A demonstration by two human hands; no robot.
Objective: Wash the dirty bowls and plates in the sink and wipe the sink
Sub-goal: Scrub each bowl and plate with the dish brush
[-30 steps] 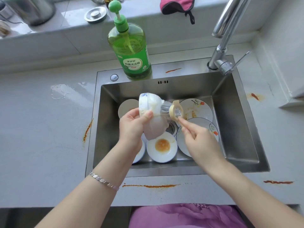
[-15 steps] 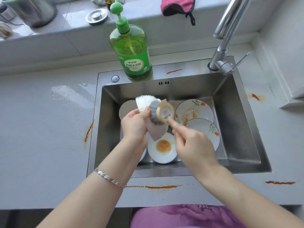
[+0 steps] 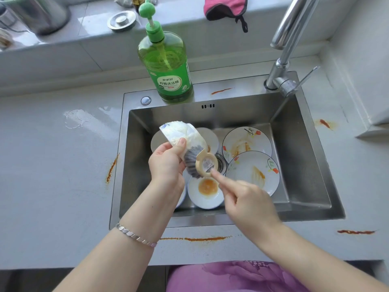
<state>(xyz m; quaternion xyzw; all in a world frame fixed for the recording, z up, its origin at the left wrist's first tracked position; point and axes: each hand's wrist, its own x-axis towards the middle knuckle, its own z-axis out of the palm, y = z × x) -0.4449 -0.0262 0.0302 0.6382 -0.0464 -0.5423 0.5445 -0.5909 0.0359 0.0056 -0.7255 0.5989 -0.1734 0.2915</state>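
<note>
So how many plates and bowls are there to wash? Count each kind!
Flowered plates: 2
Plain round dish at the back: 1
Small white bowls lying in the sink: 2, one mostly hidden
Held bowl, in the left hand: 1
Total: 6

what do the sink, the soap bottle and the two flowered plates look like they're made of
Sink: brushed stainless steel, grey with a dull sheen. Soap bottle: clear green plastic; the liquid and pump tube show through. Flowered plates: probably glazed ceramic, glossy white with painted rims, though melamine is possible.
</note>
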